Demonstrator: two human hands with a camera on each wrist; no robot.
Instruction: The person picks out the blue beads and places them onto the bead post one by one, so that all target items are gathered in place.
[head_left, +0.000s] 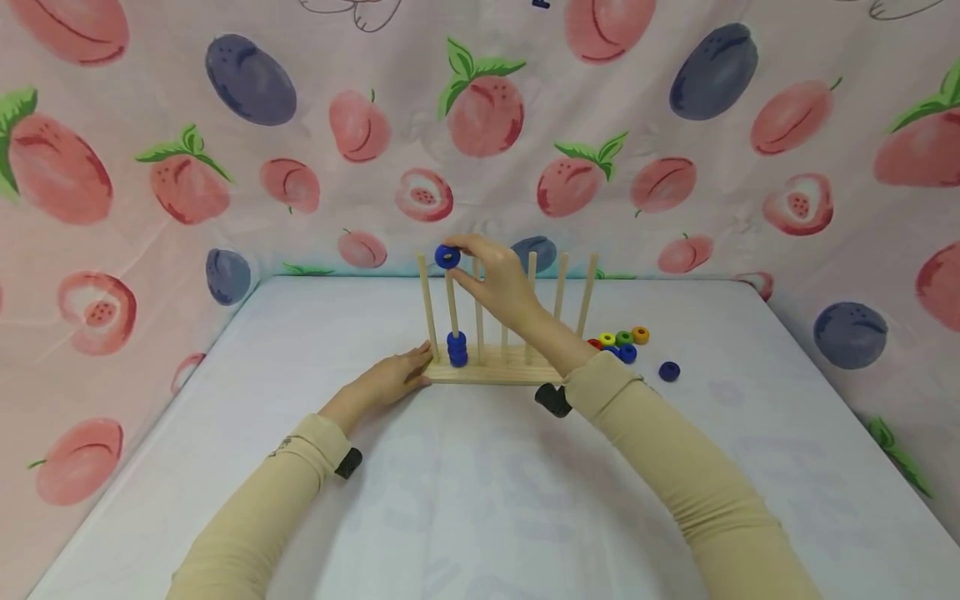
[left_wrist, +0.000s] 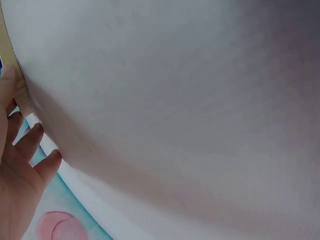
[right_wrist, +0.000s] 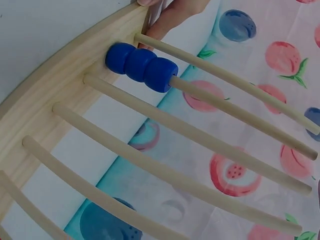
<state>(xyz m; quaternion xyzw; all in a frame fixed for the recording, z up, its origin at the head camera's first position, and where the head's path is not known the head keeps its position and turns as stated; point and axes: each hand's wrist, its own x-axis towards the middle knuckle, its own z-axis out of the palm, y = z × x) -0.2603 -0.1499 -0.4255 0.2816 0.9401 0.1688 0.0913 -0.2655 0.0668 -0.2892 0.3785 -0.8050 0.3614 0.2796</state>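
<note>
A wooden peg rack (head_left: 487, 373) stands on the table with a row of upright pegs. Three blue beads (right_wrist: 142, 65) are stacked at the foot of its second peg from the left. My right hand (head_left: 502, 279) pinches another blue bead (head_left: 447, 257) between thumb and fingers, at the tip of that same peg; whether the peg has entered its hole I cannot tell. At the rack's left end, my left hand (head_left: 393, 377) holds the base, its thumb (left_wrist: 7, 82) on the near side and other fingers round the end. The right wrist view does not show the pinched bead.
Right of the rack lie loose beads: a yellow bead (head_left: 607, 339), a green bead (head_left: 624, 337), an orange bead (head_left: 640, 335), a partly hidden red one and several blue ones. One blue bead (head_left: 670, 371) lies apart. Fruit-patterned cloth (head_left: 480, 183) hangs behind the table.
</note>
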